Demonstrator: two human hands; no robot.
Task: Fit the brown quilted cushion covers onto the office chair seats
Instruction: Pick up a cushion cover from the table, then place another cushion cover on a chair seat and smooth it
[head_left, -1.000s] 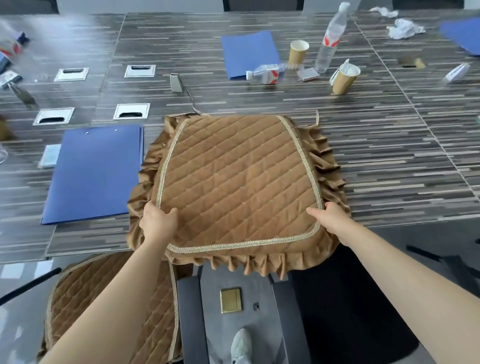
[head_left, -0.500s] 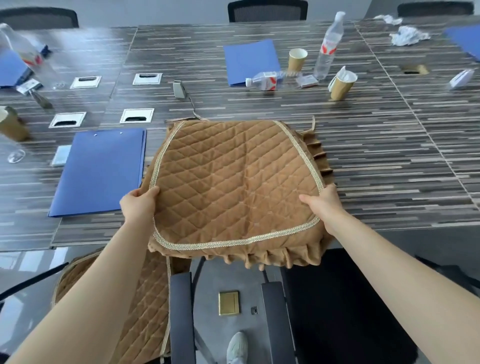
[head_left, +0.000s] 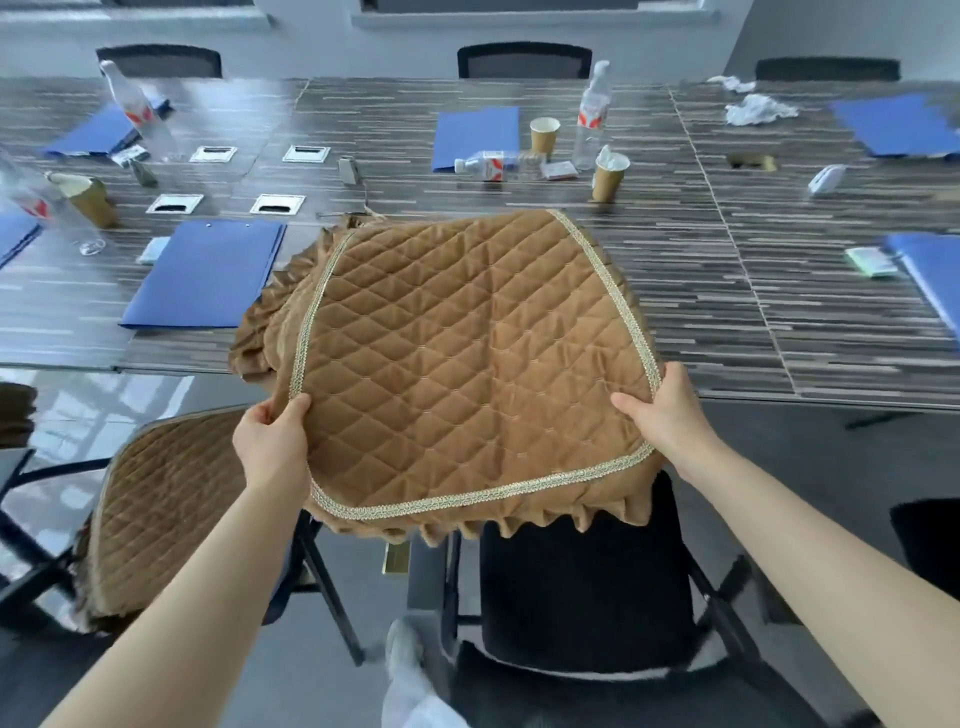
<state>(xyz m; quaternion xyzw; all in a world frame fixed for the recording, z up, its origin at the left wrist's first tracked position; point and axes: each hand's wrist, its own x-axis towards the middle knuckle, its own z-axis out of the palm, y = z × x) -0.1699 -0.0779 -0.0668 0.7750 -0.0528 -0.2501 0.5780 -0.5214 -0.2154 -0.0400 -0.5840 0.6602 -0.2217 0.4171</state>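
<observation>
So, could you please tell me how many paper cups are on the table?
3: one paper cup beside the upright bottle, one stuffed with tissue right of the lying bottle, one at the far left. Others may be hidden.

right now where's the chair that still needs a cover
In the head view, the bare black chair seat sits low and right of centre, under the near edge of the cushion cover held by both hands, to the right of the already covered chair.

Bright even daylight, window glare on the glossy dark striped wooden worktop (head_left: 691, 291) at left, soft shadows only, wide-angle bending at edges, motion blur on the white shoe (head_left: 410, 670) and frame margins, centre fairly sharp
</observation>
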